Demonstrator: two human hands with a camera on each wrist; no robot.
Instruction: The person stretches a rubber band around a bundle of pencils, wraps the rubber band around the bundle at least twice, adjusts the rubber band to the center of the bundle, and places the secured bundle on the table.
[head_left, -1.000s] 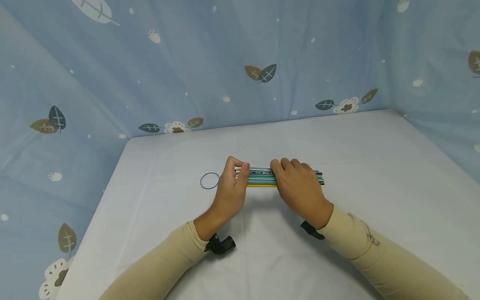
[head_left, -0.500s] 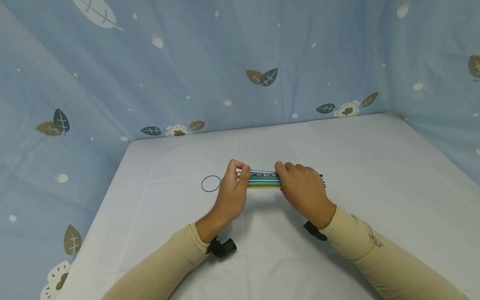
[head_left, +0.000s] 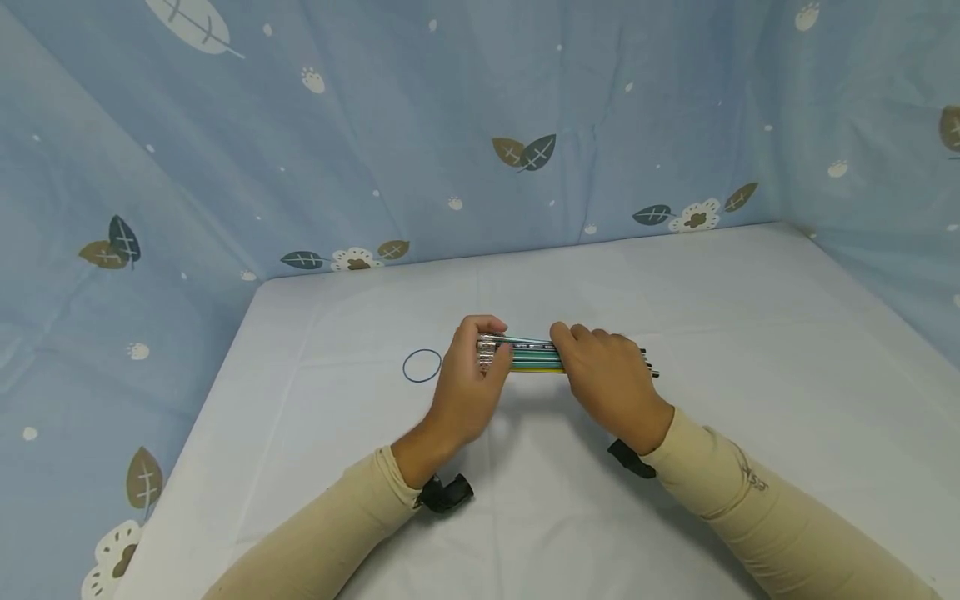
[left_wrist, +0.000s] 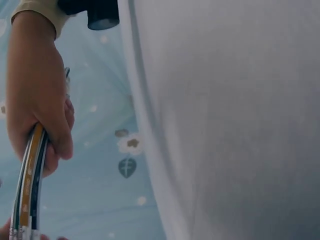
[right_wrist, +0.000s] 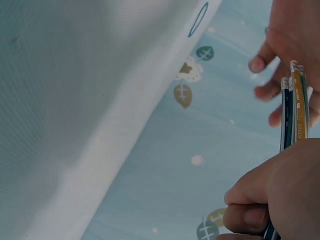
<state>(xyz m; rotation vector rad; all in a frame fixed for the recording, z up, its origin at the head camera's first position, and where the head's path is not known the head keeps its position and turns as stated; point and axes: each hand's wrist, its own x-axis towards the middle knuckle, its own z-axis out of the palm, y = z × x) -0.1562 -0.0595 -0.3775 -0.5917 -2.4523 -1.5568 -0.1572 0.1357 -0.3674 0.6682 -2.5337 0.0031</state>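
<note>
Above the white table, my right hand (head_left: 611,383) grips a bundle of pencils (head_left: 538,358), teal, dark and one yellow, lying sideways. Dark ends stick out past its right side. My left hand (head_left: 459,392) is at the eraser ends, its thumb in front and a finger behind. Seen from the right wrist, the left hand (right_wrist: 295,40) has its fingers spread loosely beside the eraser ends, while the right hand (right_wrist: 295,185) is wrapped round the pencils (right_wrist: 300,112). In the left wrist view, the right hand (left_wrist: 37,90) curls round the pencils (left_wrist: 30,175).
A thin blue loop, like a rubber band (head_left: 404,367), lies on the white-covered table (head_left: 360,333) left of my left hand. Blue patterned cloth (head_left: 420,125) hangs behind and beside the table. A black camera (head_left: 447,494) is strapped at the left wrist.
My left hand has loosened from the pencils' eraser ends and shifted slightly right, its thumb and fingers spreading. My right hand has moved slightly right, still holding the bundle.
</note>
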